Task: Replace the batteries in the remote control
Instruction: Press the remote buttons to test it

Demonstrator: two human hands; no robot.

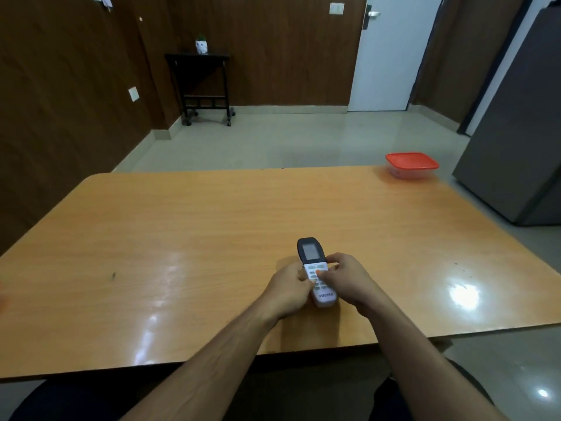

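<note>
A remote control (pixel 311 253) with a dark top, a small grey screen and a white keypad body lies face up near the front of the wooden table (pixel 182 238). My left hand (pixel 287 291) grips its left side, fingers curled around the body. My right hand (pixel 346 276) holds its right side, with the thumb over the keypad near an orange button. The remote's back and any battery cover are hidden. No loose batteries are in view.
A clear plastic container with a red lid (pixel 411 165) sits at the table's far right corner. A grey cabinet (pixel 522 132) stands to the right. Beyond the table are a tiled floor, a small black stand (pixel 203 86) and a white door (pixel 391 53).
</note>
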